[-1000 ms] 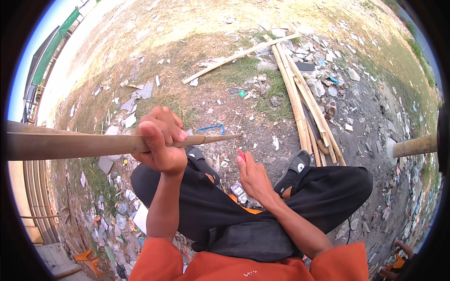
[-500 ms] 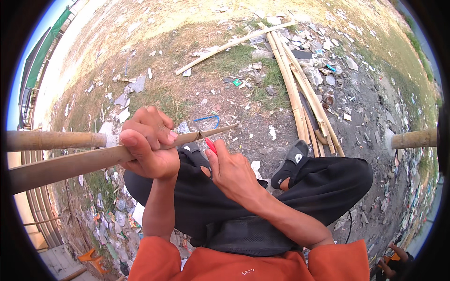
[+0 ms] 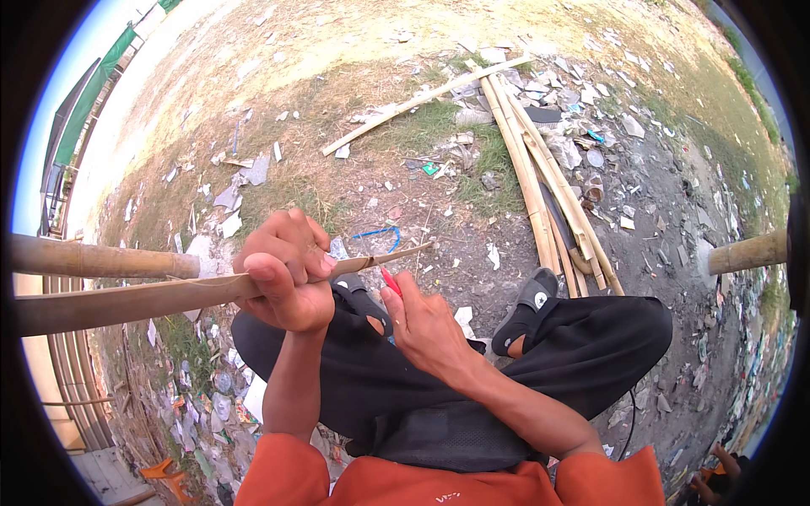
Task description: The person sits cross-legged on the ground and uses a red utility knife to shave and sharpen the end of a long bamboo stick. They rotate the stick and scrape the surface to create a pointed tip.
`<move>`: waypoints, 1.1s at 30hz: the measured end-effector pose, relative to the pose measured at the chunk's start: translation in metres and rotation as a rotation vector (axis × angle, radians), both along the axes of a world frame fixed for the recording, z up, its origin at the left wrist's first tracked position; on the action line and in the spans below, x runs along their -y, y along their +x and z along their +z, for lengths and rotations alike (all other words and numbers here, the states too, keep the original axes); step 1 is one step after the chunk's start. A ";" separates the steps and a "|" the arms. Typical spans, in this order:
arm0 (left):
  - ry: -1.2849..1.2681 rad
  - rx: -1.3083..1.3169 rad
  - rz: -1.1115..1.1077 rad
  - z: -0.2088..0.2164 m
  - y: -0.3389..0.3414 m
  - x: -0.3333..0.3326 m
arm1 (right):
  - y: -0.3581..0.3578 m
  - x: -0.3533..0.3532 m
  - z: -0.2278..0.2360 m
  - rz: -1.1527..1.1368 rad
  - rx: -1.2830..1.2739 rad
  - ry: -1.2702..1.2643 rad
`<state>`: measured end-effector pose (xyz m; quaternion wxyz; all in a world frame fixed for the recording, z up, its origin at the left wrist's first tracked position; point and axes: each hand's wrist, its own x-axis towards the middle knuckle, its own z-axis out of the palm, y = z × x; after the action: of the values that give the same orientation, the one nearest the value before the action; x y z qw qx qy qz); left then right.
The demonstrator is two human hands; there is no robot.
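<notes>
Left grip (image 3: 287,274) was curled tight, left forearm (image 3: 293,375) near upright; right grip (image 3: 429,331) was clenched, right forearm (image 3: 523,401) angled up-left.

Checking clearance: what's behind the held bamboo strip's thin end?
Behind the bamboo strip, littered ground and part of a dark shoe show; what the strip and left hand cover is hidden.

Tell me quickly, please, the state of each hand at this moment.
Left hand: closed, holding the bamboo strip.
Right hand: closed, holding a red-handled tool.
</notes>
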<state>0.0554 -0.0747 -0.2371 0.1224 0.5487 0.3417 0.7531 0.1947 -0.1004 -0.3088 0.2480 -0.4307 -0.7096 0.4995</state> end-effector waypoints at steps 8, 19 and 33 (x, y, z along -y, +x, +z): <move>-0.022 0.011 -0.170 -0.001 -0.007 0.001 | 0.006 -0.004 0.014 0.047 0.077 0.055; -0.064 -0.050 -0.243 -0.004 -0.013 0.004 | 0.004 0.001 -0.033 0.012 0.245 0.048; -0.036 0.055 0.239 0.002 -0.010 -0.005 | -0.010 -0.001 0.010 -0.012 -0.075 0.047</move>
<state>0.0459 -0.0701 -0.2348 0.0509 0.4807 0.4148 0.7709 0.1852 -0.0994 -0.2990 0.2875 -0.4099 -0.7086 0.4971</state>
